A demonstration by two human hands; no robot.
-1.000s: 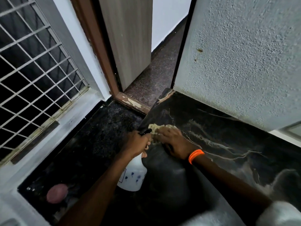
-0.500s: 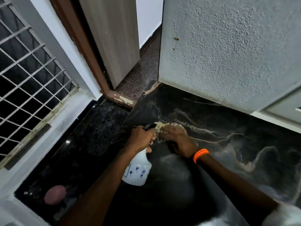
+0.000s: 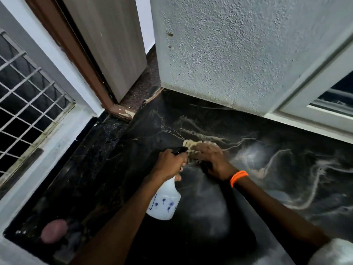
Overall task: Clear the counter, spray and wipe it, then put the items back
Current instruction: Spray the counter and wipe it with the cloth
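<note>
The counter [image 3: 267, 169] is a black marble slab with pale veins. My left hand [image 3: 170, 163] grips the neck of a white spray bottle [image 3: 165, 201] with blue flower marks and a black nozzle, held just above the slab. Right beside it, my right hand [image 3: 212, 161], with an orange band at the wrist, presses a small beige cloth [image 3: 189, 145] onto the counter. Most of the cloth is hidden under the fingers.
A rough grey wall [image 3: 229, 54] backs the counter. A wooden door [image 3: 108, 44] and brown frame stand at the far left corner. A grilled window [image 3: 28, 104] lies to the left above a dark speckled ledge [image 3: 80, 169] holding a pink round object [image 3: 54, 231]. A white window frame [image 3: 313, 104] is at right.
The view has shifted right, showing more counter and the right window frame. Both hands stay together on the cloth and the bottle, in the same spot on the slab.
</note>
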